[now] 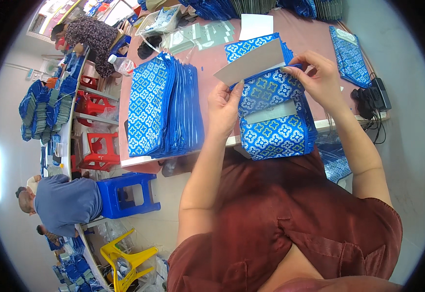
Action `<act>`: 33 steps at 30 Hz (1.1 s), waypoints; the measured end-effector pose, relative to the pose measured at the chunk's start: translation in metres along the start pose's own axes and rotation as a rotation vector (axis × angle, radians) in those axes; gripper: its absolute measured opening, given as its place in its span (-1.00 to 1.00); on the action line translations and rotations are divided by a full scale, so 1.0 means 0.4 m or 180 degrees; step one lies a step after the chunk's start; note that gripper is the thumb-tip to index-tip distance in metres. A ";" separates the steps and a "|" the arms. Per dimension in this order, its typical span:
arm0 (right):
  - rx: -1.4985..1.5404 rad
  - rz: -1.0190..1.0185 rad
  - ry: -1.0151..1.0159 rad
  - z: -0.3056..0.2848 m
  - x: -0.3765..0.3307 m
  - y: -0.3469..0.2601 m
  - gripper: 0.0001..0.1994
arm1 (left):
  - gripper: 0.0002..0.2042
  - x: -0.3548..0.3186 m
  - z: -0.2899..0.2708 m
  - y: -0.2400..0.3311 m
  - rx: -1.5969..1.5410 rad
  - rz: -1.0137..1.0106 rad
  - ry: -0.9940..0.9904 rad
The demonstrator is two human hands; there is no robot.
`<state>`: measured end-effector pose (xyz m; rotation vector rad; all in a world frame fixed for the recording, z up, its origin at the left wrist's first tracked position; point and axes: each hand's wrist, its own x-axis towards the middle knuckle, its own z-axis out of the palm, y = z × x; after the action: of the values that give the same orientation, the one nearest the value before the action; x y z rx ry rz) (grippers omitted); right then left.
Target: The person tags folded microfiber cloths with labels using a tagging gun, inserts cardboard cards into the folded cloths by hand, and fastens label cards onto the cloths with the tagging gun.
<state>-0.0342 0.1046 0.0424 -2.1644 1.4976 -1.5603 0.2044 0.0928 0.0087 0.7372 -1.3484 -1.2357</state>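
Observation:
A blue bag with a white flower pattern [270, 90] is held up over the table edge by both hands. My left hand [224, 104] grips its left rim. My right hand [317, 78] pinches its right rim. A grey-white card [251, 65] sticks out of the bag's mouth, tilted up to the right. Below the held bag lies a small pile of the same bags [275, 136] with a grey card strip across the top one.
A tall stack of patterned blue bags [161, 109] lies to the left on the pinkish table [210, 61]. More bags [349, 56] and black cables [373, 97] sit at right. Blue [127, 194], red [100, 151] and yellow [124, 260] stools stand left. Other people work nearby.

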 end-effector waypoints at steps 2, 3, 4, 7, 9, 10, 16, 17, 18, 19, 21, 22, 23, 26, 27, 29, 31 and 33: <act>-0.0058 0.0028 -0.0013 -0.005 -0.004 -0.010 -0.80 | -0.74 0.001 -0.005 -0.003 0.0140 -0.0147 0.0012; -0.0148 -0.0012 0.0040 -0.006 -0.007 -0.017 -0.80 | -0.74 0.003 0.000 -0.001 0.0140 -0.0148 0.0015; -0.0237 -0.0053 0.0092 -0.005 -0.008 -0.022 -0.80 | -0.75 0.006 0.008 0.003 0.0018 -0.0066 0.0019; -0.0348 -0.1210 0.0458 0.009 0.011 -0.012 -0.81 | -0.77 0.007 0.002 0.002 0.0046 -0.0109 -0.0073; -0.0259 -0.1139 0.0418 0.016 0.012 -0.002 -0.81 | -0.77 0.008 0.002 0.001 0.0195 -0.0234 -0.0161; -0.0167 -0.1067 0.0378 0.019 0.009 0.002 -0.82 | -0.78 0.010 0.010 0.001 0.0076 -0.0205 -0.0121; 0.0633 0.0069 0.0222 0.030 -0.017 -0.004 -0.85 | -0.77 0.003 0.011 0.011 0.0052 -0.0068 -0.0122; 0.0633 0.0071 0.0221 0.032 -0.019 -0.006 -0.85 | -0.76 -0.001 0.013 0.016 0.0128 -0.0020 -0.0142; 0.0574 0.0177 0.0226 0.033 -0.020 -0.007 -0.85 | -0.76 -0.003 0.013 0.015 0.0127 -0.0022 -0.0142; 0.0515 0.0284 0.0231 0.034 -0.021 -0.008 -0.85 | -0.76 -0.005 0.015 0.014 0.0307 0.0025 -0.0182; 0.0559 0.0306 0.0229 0.036 -0.026 -0.009 -0.85 | -0.75 -0.006 0.017 0.011 0.0487 0.0072 -0.0218; 0.0602 0.0326 0.0228 0.037 -0.028 -0.010 -0.85 | -0.73 -0.002 0.015 0.006 0.0530 0.0060 -0.0188; 0.0605 0.0323 0.0225 0.039 -0.031 -0.008 -0.85 | -0.72 0.001 0.014 0.003 0.0574 0.0051 -0.0157; 0.0782 0.0409 0.0283 0.047 -0.038 -0.002 -0.85 | -0.67 0.004 0.014 0.002 0.0400 0.0229 -0.0192; 0.0798 0.0387 0.0298 0.048 -0.039 -0.001 -0.85 | -0.67 0.003 0.013 0.002 0.0399 0.0228 -0.0192; 0.0814 0.0368 0.0315 0.049 -0.040 0.000 -0.85 | -0.65 -0.003 0.010 0.003 0.0002 0.0114 -0.0096; 0.0854 0.0472 0.0281 0.049 -0.040 -0.001 -0.85 | -0.64 -0.009 0.000 -0.001 -0.0151 -0.0057 -0.0002; 0.0878 0.0469 0.0258 0.053 -0.043 0.004 -0.84 | -0.62 -0.014 -0.004 -0.001 -0.0303 -0.0232 0.0103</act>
<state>-0.0190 0.1071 0.0196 -1.8205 1.3356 -1.7062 0.2068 0.0975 0.0064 0.7415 -1.2370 -1.3308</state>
